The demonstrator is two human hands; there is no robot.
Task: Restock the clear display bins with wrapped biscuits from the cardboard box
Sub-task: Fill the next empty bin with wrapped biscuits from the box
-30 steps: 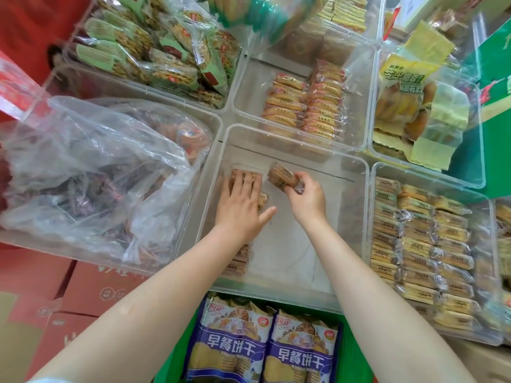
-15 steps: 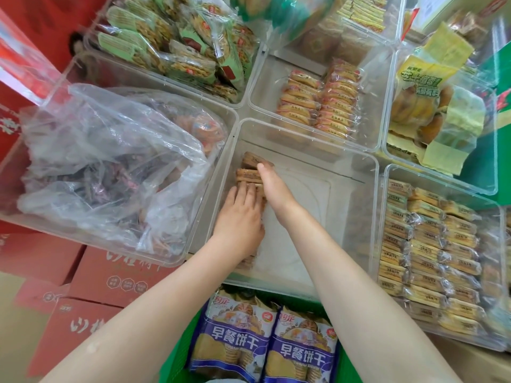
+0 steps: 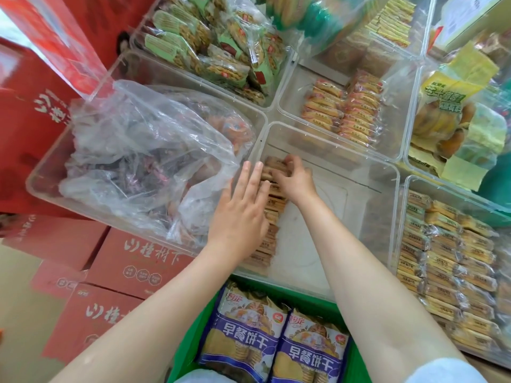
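While the left hand lies flat with straight fingers on the row of brown wrapped biscuits, the right hand curls its fingers on the top packet. The row follows the left wall of the centre clear bin; its right part is bare floor.

A single head-worn wide-angle view looks steeply down and forward from close above, centred on the clear plastic display bin, with both forearms reaching in from the bottom edge.
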